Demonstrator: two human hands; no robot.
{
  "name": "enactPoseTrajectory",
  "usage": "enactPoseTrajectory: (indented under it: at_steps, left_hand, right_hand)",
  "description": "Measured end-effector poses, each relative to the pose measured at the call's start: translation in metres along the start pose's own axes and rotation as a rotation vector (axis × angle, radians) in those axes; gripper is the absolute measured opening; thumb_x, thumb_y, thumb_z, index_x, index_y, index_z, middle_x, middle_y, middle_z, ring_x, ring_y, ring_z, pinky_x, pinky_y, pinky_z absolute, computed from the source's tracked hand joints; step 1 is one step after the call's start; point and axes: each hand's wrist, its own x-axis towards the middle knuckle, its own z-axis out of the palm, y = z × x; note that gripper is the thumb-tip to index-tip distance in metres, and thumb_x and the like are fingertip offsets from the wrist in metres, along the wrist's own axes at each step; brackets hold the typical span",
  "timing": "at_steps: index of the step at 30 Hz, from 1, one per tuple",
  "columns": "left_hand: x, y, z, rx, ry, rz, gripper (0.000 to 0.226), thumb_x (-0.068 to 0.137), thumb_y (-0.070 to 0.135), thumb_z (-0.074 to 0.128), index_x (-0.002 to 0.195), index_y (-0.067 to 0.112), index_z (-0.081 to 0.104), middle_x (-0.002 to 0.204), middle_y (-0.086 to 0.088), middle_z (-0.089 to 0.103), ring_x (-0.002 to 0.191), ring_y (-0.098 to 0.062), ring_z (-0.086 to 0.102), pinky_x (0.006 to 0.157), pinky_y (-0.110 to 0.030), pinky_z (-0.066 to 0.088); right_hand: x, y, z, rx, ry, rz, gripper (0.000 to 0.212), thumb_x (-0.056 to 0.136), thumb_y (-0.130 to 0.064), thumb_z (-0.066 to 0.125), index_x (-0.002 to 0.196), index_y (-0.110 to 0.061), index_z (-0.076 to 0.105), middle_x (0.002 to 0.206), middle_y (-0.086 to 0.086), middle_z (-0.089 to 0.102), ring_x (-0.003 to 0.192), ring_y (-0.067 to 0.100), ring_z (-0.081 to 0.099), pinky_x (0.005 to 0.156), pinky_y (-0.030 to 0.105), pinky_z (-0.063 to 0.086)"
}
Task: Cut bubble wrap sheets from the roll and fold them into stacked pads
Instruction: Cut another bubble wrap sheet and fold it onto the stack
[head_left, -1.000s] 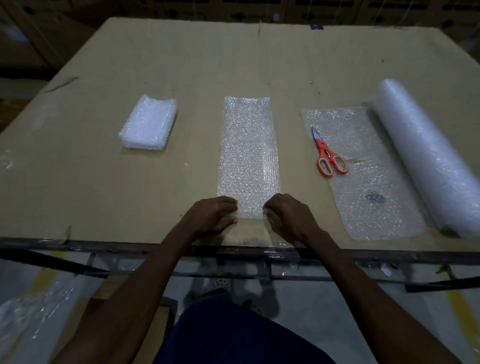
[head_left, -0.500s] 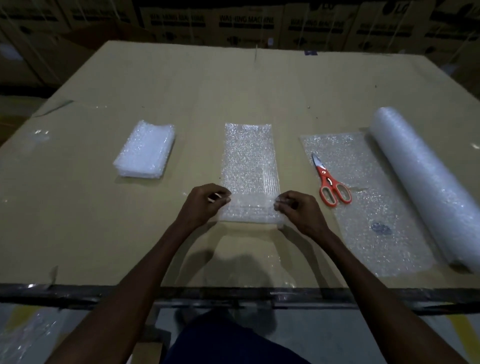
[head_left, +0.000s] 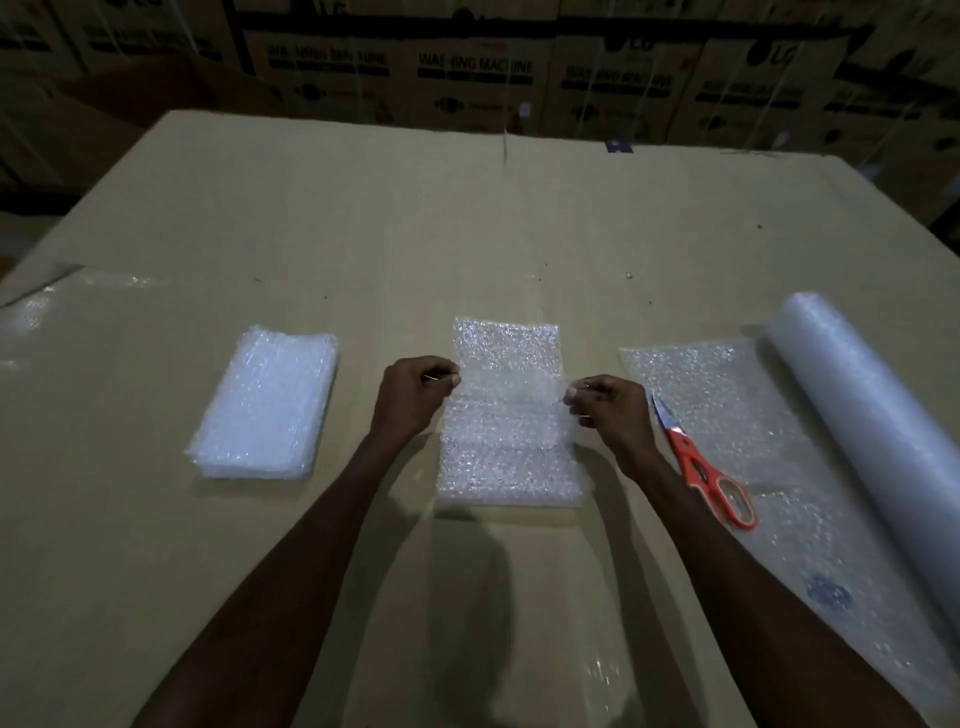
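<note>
The step in hand is the fold: a narrow strip of clear bubble wrap (head_left: 506, 415) lies lengthwise in the middle of the tan cardboard-covered desk (head_left: 363, 234), and its near end is raised and carried over toward the far end. The left hand (head_left: 410, 395) pinches one corner of that lifted edge, fingers curled round the film; the right hand (head_left: 608, 410) pinches the other corner in the same way. The lifted edge hangs between the hands, slightly blurred, above the middle of the strip.

By my reading the next move calls for laying that edge down square on the far part, corners matched, then pressing the crease flat so the springy film does not creep open. The folded pad would then belong on the stack of finished white bubble-wrap pads (head_left: 267, 402), which sits well apart to the left.

The film is thin, glossy and dimpled, catching light in small sparkles; it looks soft and light, apt to slip. To the right, a flat sheet of the same wrap (head_left: 737, 415) runs out from the long, pale cylindrical bubble wrap roll (head_left: 872, 431). On that sheet rest orange-handled scissors with steel blades (head_left: 698, 465), closed, just beside the right wrist.
</note>
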Motion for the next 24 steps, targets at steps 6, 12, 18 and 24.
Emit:
enactPoseTrajectory:
  at_steps: [6,12,18,24]
  left_hand:
    - [0.058,-0.016,0.012,0.023,0.017,-0.086,0.006,0.084,0.017,0.078,0.090,0.017,0.079,0.082,0.006,0.075,0.073,-0.004,0.069,0.073,-0.026,0.054]
    - [0.095,-0.028,0.026,0.117,0.052,-0.186,0.006,0.084,0.027,0.076,0.089,0.025,0.079,0.083,0.012,0.075,0.077,-0.004,0.069,0.075,-0.028,0.054]
    - [0.120,-0.033,0.030,0.191,0.074,-0.216,0.003,0.084,0.028,0.075,0.086,0.028,0.078,0.082,0.014,0.074,0.077,-0.005,0.068,0.070,-0.026,0.051]
    - [0.129,-0.047,0.039,0.220,0.084,-0.188,0.006,0.084,0.027,0.074,0.089,0.025,0.078,0.085,0.012,0.075,0.079,-0.006,0.068,0.077,-0.033,0.056]
  right_hand:
    - [0.055,-0.002,0.010,-0.059,0.059,-0.011,0.006,0.092,-0.011,0.075,0.091,-0.016,0.078,0.080,0.001,0.074,0.068,0.011,0.065,0.063,0.033,0.055]
    - [0.102,-0.003,0.018,-0.116,0.097,0.003,0.013,0.086,-0.015,0.082,0.098,-0.010,0.080,0.089,0.006,0.078,0.077,0.012,0.070,0.065,0.029,0.057]
    - [0.139,0.004,0.028,-0.203,0.141,0.049,0.012,0.078,-0.021,0.088,0.084,-0.023,0.078,0.086,0.004,0.079,0.079,0.021,0.074,0.080,0.046,0.062]
    - [0.145,0.007,0.041,-0.361,0.184,0.070,0.018,0.080,-0.030,0.086,0.094,-0.021,0.079,0.085,0.000,0.078,0.080,0.021,0.075,0.077,0.041,0.062]
